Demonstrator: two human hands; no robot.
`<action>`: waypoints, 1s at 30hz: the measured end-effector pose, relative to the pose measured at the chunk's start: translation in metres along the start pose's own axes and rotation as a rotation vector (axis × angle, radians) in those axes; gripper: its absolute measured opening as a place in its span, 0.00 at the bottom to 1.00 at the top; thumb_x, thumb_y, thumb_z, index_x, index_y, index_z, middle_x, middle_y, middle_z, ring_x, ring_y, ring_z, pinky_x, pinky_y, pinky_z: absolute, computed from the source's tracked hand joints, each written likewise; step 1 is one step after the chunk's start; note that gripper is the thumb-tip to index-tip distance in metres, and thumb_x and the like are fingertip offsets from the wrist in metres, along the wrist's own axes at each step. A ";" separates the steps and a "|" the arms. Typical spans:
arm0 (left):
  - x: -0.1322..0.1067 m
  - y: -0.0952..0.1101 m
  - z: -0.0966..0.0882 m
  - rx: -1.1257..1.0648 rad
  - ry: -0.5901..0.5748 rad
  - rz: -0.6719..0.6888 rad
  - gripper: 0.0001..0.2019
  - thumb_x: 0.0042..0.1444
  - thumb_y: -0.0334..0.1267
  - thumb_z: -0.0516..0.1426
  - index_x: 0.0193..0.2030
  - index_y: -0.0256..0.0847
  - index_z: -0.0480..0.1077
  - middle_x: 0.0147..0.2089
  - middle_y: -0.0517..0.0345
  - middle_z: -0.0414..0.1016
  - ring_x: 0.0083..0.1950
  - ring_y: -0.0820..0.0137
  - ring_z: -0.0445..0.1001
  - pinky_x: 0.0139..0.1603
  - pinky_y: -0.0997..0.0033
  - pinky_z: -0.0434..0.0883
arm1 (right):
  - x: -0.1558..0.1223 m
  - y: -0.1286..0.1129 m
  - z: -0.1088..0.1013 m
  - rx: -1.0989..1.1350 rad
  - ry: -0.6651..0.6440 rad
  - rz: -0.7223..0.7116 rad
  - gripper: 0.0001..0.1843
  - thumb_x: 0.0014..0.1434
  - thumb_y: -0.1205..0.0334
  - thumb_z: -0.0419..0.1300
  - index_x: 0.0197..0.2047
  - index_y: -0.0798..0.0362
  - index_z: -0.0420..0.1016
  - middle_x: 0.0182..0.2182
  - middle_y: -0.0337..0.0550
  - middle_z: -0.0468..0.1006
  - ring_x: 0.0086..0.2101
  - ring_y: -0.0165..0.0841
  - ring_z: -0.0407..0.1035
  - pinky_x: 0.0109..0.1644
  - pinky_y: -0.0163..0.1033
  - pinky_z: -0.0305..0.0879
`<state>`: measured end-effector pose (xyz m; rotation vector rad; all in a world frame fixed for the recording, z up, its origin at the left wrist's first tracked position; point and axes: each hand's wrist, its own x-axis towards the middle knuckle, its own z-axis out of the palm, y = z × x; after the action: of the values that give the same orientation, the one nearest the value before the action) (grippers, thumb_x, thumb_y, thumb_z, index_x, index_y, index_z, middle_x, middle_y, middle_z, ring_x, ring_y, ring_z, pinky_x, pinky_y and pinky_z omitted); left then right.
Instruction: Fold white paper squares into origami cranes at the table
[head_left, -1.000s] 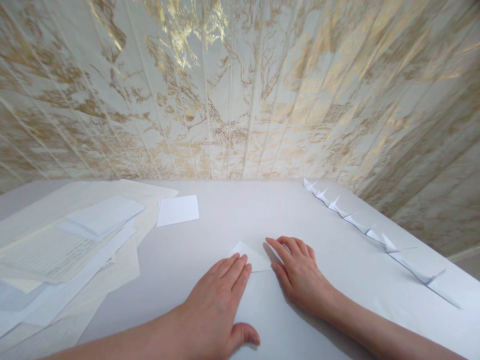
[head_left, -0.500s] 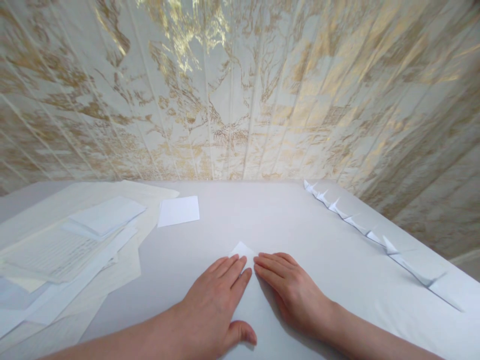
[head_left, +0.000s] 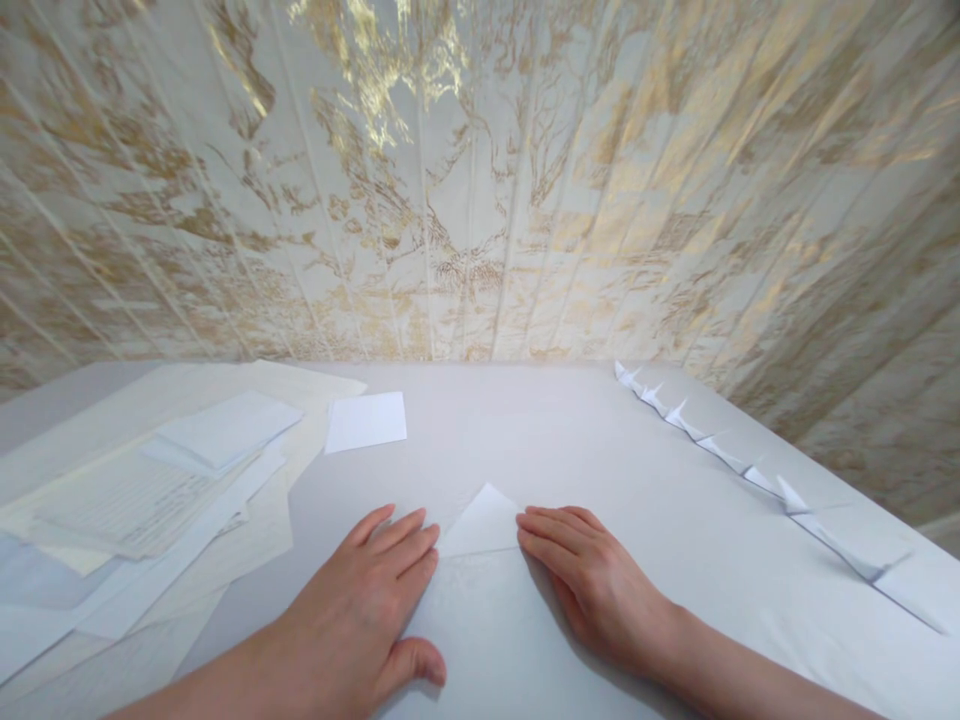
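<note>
Fingers (head_left: 401,535) of the left hand (head_left: 360,600) lay stretched flat, gripping nothing, pressing the left edge of a white sheet of paper (head_left: 487,620) on the bench (head_left: 540,430). The right hand (head_left: 592,585) lay just as flat and unclenched on the sheet's right side, its fingertips touching the folded triangular tip (head_left: 484,520), which pointed away from the person between both hands. A small white square (head_left: 366,421) lay farther back on the left, just beside a loose pile of papers (head_left: 135,500). A row of folded paper pieces (head_left: 720,455) ran along the bench's right edge, below a gold-patterned wall (head_left: 480,200).
</note>
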<state>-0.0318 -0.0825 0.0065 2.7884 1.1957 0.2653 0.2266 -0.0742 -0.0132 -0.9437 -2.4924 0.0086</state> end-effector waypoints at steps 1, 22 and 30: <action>-0.001 -0.003 0.000 -0.032 0.027 -0.016 0.21 0.47 0.53 0.58 0.43 0.41 0.71 0.51 0.50 0.72 0.56 0.55 0.64 0.59 0.49 0.55 | 0.000 -0.001 -0.001 0.004 0.010 0.000 0.17 0.55 0.75 0.49 0.47 0.57 0.69 0.44 0.54 0.75 0.46 0.41 0.68 0.46 0.48 0.66; 0.028 0.014 0.013 -0.195 0.341 0.065 0.06 0.46 0.24 0.50 0.27 0.38 0.64 0.36 0.54 0.68 0.40 0.64 0.63 0.41 0.59 0.63 | 0.011 -0.011 0.000 -0.234 0.273 -0.215 0.22 0.52 0.75 0.53 0.50 0.49 0.66 0.51 0.48 0.65 0.53 0.44 0.54 0.53 0.51 0.54; 0.023 0.017 0.010 -0.017 0.252 0.049 0.24 0.44 0.27 0.52 0.51 0.39 0.63 0.62 0.45 0.53 0.60 0.53 0.52 0.56 0.50 0.59 | 0.027 -0.005 0.005 -0.225 0.313 -0.326 0.09 0.56 0.71 0.52 0.30 0.52 0.71 0.31 0.38 0.74 0.38 0.33 0.61 0.47 0.43 0.53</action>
<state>-0.0024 -0.0778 0.0020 2.8366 1.1648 0.6440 0.2035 -0.0601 -0.0049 -0.5572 -2.3501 -0.4951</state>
